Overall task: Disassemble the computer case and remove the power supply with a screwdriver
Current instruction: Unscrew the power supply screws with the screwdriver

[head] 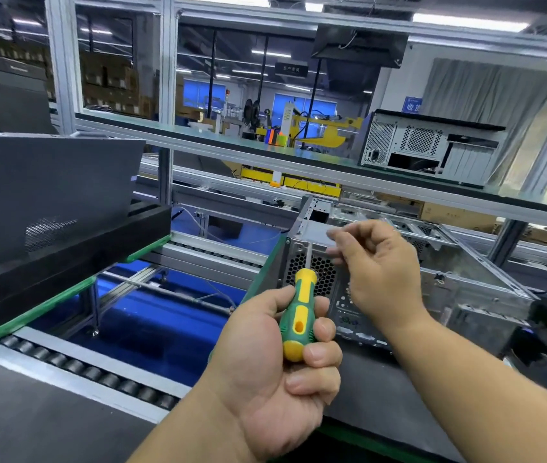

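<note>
The computer case (pixel 465 295) lies opened on its side at centre right, its rear panel with the round fan grille (pixel 312 272) turned toward me. My left hand (pixel 282 362) grips the green and yellow screwdriver (pixel 299 315) by the handle. Its thin shaft points up at the rear panel's top left corner, and the tip is blurred. My right hand (pixel 375 272) hovers just right of the shaft, above the grille, fingers loosely spread and pointing left with nothing visible in them. A grey plate (pixel 312 232) sits at that corner; I cannot tell whether it is the power supply.
A dark side panel (pixel 58 188) leans upright on a black unit (pixel 65 259) at left. A roller conveyor (pixel 82 365) runs along the near left. Another computer case (pixel 432 145) stands on the shelf (pixel 265 152) above.
</note>
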Action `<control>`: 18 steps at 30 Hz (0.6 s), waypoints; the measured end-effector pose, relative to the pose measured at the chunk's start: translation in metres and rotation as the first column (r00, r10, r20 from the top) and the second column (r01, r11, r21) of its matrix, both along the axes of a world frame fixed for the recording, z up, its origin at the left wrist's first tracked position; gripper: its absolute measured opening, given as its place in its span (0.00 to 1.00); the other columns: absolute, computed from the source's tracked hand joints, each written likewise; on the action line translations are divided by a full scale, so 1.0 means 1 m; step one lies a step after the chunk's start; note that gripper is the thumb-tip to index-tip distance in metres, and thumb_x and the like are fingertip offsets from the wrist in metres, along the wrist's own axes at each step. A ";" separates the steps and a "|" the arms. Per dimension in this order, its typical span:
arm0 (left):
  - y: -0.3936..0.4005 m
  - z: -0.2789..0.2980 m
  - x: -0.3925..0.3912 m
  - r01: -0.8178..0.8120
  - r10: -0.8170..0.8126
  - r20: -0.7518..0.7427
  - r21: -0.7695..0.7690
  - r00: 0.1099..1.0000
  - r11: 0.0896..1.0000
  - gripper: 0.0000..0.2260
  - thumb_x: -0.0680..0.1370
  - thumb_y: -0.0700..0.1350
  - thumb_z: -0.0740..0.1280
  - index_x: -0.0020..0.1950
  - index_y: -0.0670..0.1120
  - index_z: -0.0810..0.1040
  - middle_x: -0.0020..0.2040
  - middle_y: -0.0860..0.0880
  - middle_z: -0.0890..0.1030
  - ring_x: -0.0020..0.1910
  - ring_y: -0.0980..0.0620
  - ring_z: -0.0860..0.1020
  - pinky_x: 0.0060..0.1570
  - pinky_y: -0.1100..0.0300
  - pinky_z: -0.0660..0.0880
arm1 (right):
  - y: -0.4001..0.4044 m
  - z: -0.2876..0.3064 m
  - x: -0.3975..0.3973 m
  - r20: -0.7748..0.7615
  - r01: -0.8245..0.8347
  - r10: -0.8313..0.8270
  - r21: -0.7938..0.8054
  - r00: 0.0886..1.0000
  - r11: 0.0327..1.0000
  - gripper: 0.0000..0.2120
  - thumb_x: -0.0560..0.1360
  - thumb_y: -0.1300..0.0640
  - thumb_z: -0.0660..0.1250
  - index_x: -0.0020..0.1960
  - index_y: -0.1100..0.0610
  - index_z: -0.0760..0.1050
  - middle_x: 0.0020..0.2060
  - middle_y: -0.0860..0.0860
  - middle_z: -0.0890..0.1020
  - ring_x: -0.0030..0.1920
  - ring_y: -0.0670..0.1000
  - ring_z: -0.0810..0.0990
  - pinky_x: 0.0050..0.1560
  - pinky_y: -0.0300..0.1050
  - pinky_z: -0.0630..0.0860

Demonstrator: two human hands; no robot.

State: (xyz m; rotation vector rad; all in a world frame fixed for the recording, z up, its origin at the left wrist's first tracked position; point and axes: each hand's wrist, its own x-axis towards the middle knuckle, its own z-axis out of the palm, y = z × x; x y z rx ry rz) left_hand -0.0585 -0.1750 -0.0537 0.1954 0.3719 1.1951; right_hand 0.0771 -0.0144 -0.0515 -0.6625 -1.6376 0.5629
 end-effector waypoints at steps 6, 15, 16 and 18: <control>0.000 -0.006 0.015 -0.038 0.077 -0.288 0.137 0.954 0.990 0.11 0.76 0.45 0.59 0.51 0.41 0.77 0.34 0.43 0.71 0.25 0.52 0.64 0.21 0.66 0.53 | -0.027 -0.066 0.012 -0.564 -0.482 0.052 -0.650 0.824 0.588 0.03 0.79 0.64 0.65 0.49 0.58 0.77 0.33 0.53 0.78 0.27 0.46 0.69 0.26 0.37 0.66; 0.023 -0.034 0.005 -0.106 0.746 -0.662 0.749 -0.072 0.654 0.06 0.80 0.55 0.68 0.56 0.61 0.77 0.45 0.61 0.82 0.39 0.59 0.79 0.39 0.63 0.72 | -0.027 -0.057 0.008 -0.809 -0.812 0.101 -0.562 0.580 0.158 0.10 0.75 0.59 0.59 0.42 0.57 0.78 0.30 0.48 0.60 0.28 0.46 0.53 0.24 0.38 0.48; 0.023 -0.034 0.004 -0.100 0.761 -0.633 0.774 -0.144 0.625 0.05 0.80 0.54 0.69 0.54 0.61 0.75 0.46 0.63 0.81 0.41 0.60 0.80 0.37 0.67 0.71 | -0.027 -0.051 0.005 -0.813 -0.820 0.128 -0.547 0.568 0.168 0.10 0.77 0.55 0.60 0.45 0.57 0.79 0.29 0.47 0.59 0.27 0.46 0.51 0.24 0.38 0.48; 0.023 -0.033 0.002 -0.081 0.784 -0.572 0.817 -0.240 0.572 0.06 0.78 0.55 0.69 0.51 0.60 0.73 0.46 0.64 0.80 0.41 0.60 0.80 0.34 0.70 0.71 | -0.027 -0.038 -0.001 -0.799 -0.821 0.196 -0.532 0.568 0.207 0.14 0.80 0.47 0.62 0.49 0.56 0.80 0.27 0.46 0.58 0.26 0.46 0.50 0.23 0.38 0.48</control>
